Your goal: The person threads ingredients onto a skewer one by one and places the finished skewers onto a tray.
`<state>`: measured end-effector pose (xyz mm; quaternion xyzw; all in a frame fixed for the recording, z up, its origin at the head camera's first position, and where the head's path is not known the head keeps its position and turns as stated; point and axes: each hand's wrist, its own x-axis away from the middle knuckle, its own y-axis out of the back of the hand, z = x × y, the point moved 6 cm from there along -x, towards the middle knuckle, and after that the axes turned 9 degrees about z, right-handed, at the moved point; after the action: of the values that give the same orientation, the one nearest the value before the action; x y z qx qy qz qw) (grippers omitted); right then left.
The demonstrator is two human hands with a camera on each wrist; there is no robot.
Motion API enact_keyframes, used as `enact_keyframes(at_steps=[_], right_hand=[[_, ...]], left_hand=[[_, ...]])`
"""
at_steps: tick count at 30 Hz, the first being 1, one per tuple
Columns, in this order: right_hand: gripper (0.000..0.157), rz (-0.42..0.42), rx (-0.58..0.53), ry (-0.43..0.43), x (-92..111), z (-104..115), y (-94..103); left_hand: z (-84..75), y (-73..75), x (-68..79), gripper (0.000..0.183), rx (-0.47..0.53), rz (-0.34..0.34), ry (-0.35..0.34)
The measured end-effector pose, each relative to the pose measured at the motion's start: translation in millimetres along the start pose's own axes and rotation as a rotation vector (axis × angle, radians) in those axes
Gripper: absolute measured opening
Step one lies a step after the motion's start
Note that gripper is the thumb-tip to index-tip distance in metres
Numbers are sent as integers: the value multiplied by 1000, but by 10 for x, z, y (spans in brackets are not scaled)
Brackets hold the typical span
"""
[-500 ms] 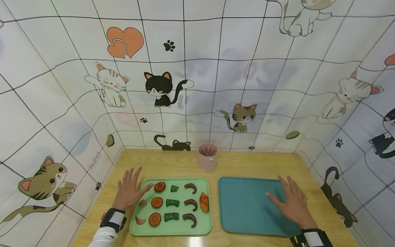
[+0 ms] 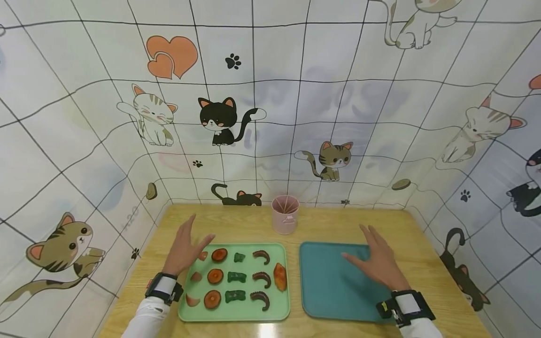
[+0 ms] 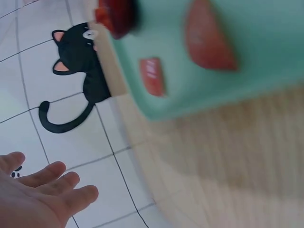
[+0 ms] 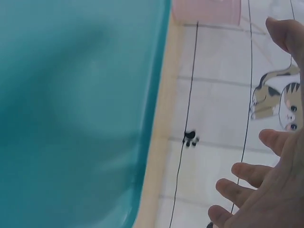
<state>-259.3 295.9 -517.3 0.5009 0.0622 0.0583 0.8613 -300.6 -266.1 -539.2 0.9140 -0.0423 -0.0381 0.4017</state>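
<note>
My left hand (image 2: 182, 253) hovers by the upper left corner of a light green tray (image 2: 232, 316), thumb spread from straight fingers, holding nothing. The tray carries small pinkish wedges (image 2: 192, 300), round brown mushroom-like pieces (image 2: 212, 299), green knotted pieces (image 2: 235, 295), curled dark tentacle-like pieces (image 2: 260, 299) and one orange-brown piece like a chicken wing (image 2: 280, 277). Above the right part of a bare blue-green tray (image 2: 334, 281) is my right hand (image 2: 382, 266), likewise spread and holding nothing. In the left wrist view, two wedges (image 3: 206, 38) lie near the tray's corner.
A pink cup (image 2: 284, 220) with thin sticks stands behind the trays, near the table's back edge. Cat-print cloth walls (image 2: 274, 117) enclose the wooden table (image 2: 236, 225) at the back and both sides.
The right hand has moved left over the blue-green tray. My left hand has turned and shifted slightly right, uncovering the top pinkish wedge. The food pieces have stayed put.
</note>
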Motion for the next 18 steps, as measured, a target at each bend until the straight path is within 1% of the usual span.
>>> enact_keyframes(at_steps=[3,6,9,12,15,18], right_hand=[[107,20,-17,9,-112,106,-45],[109,39,-33,8,-221,191,-96],[111,58,-47,10,-338,282,-149],[113,78,-56,16,-455,379,-212],[113,90,-73,19,-557,444,-280],[112,98,-98,20,-645,500,-345]], left_hand=[[-101,19,-83,100,70,-8,-15],[-204,23,-153,97,115,-14,-40],[-305,22,-202,92,157,-24,-59],[-386,21,-245,88,223,-38,-77],[-463,-6,-316,85,295,-38,-95],[-524,-59,-400,83,342,-27,-103]])
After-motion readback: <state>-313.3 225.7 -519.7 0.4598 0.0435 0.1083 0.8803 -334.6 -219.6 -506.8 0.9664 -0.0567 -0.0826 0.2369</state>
